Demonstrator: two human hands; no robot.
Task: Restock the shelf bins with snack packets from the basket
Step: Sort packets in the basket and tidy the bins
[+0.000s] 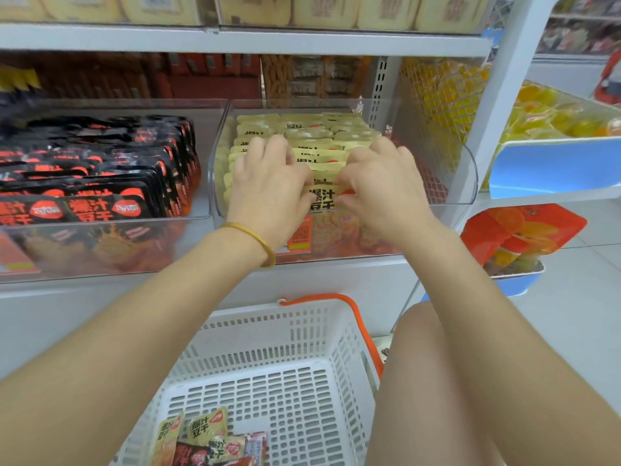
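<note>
Two hands work inside the clear plastic bin of yellow packets [467, 169], the landmark here; this head view is the only one. The left hand [268, 186] and the right hand [379, 186] have their fingers curled over the top edges of the yellow snack packets [322, 156] near the bin's front, and between the thumbs they pinch one packet printed with black characters. Left of that bin sits a second clear bin packed with black and red snack packets [100, 169]. Below and in front of the landmark bin stands the white slotted plastic basket with an orange handle [268, 331]; a few yellow and dark packets [208, 438] lie at its near-left corner, so the restocking looks close to done.

To finish this step well, I would judge that the front packet should be slid down upright behind the bin's front wall, label forward, while the fingers press the standing rows back so none topple or fold. Keep the rows even, then reach down for the rest.
</note>
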